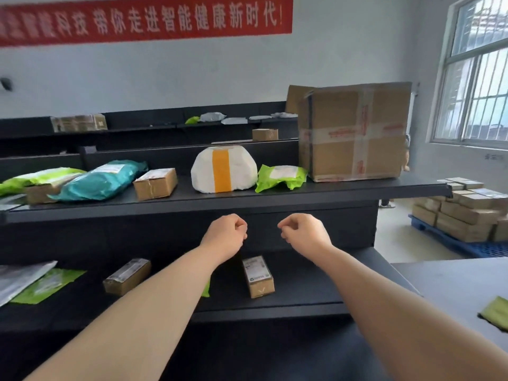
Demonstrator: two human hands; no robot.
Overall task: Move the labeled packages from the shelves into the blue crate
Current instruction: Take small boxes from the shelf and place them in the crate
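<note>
My left hand (226, 233) and my right hand (301, 232) are both closed into fists with nothing in them, held side by side just below the front edge of the top shelf (343, 189). On that shelf lie a white bundle with orange tape (224, 169), a green mailer (280, 176), a small carton (156, 183), a teal mailer (103, 180) and a large taped carton (353, 133). The lower shelf (302, 295) holds a small labeled box (258, 276) under my hands and another box (127, 276) to the left. No blue crate is in view.
A grey and a green mailer (35, 281) lie at the lower left. Stacked cartons (464, 213) sit on a blue pallet (467, 246) at right, near a window. A grey table (453, 284) with a green bag (496, 312) stands at lower right. More shelves with parcels stand behind.
</note>
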